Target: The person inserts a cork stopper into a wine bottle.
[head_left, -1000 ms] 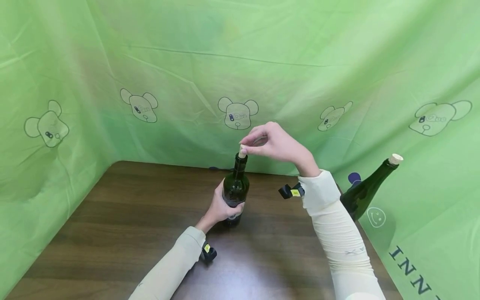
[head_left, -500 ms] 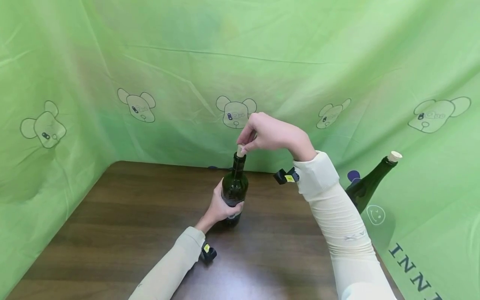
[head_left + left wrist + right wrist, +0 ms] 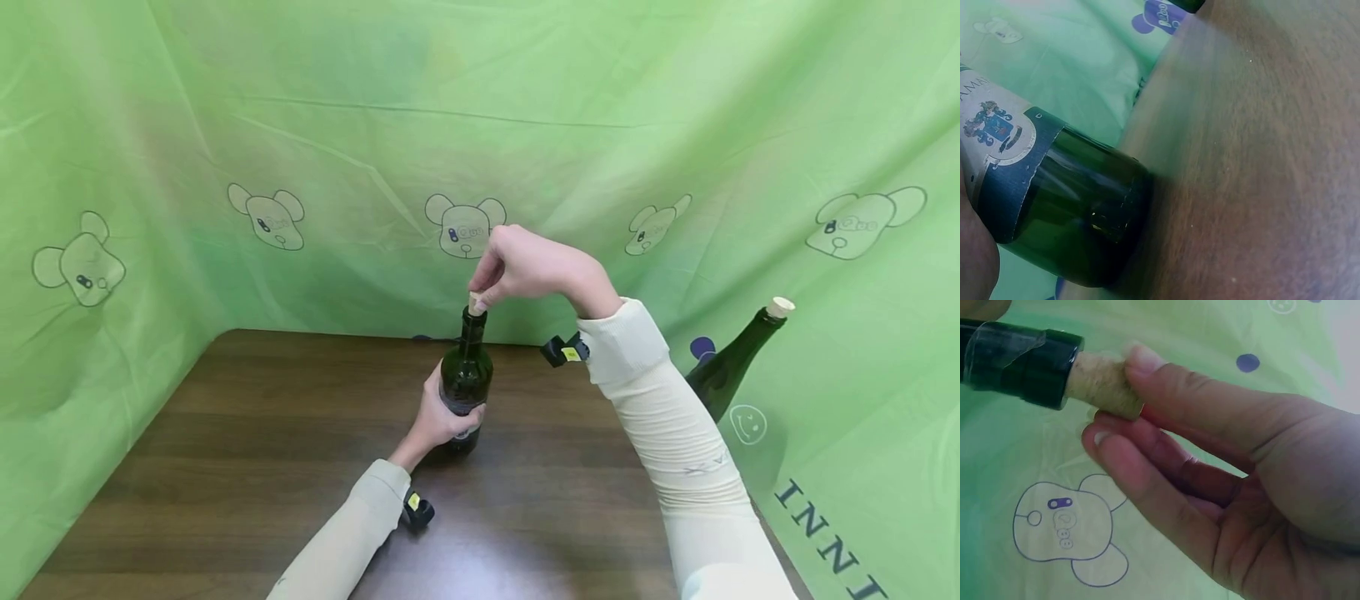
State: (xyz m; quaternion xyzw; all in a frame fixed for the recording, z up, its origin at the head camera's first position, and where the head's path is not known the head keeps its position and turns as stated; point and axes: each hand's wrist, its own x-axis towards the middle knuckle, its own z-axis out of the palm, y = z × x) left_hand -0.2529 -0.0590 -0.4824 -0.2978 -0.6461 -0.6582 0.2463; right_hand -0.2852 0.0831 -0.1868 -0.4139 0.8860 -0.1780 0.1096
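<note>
A dark green wine bottle (image 3: pixel 467 375) stands upright on the wooden table, and my left hand (image 3: pixel 442 417) grips it around the labelled body. In the left wrist view the bottle's green glass base (image 3: pixel 1085 206) meets the tabletop, with part of my left hand (image 3: pixel 975 250) at the edge. A pale cork (image 3: pixel 1104 384) sits in the bottle's mouth with much of its length sticking out. Thumb and fingers of my right hand (image 3: pixel 536 267) pinch its top from above. The right wrist view shows the right hand (image 3: pixel 1210 444) at the cork's outer end.
A second green bottle (image 3: pixel 738 362), with a cork (image 3: pixel 781 307) in its mouth, stands at the table's right side, partly behind my right sleeve (image 3: pixel 667 417). Green printed cloth (image 3: pixel 360 167) hangs around the back and sides of the brown table (image 3: pixel 300 400).
My right wrist has risen and the hand has tipped over the cork, its fingers closer round it. The left hand keeps its grip on the bottle. The whole view has shifted slightly.
</note>
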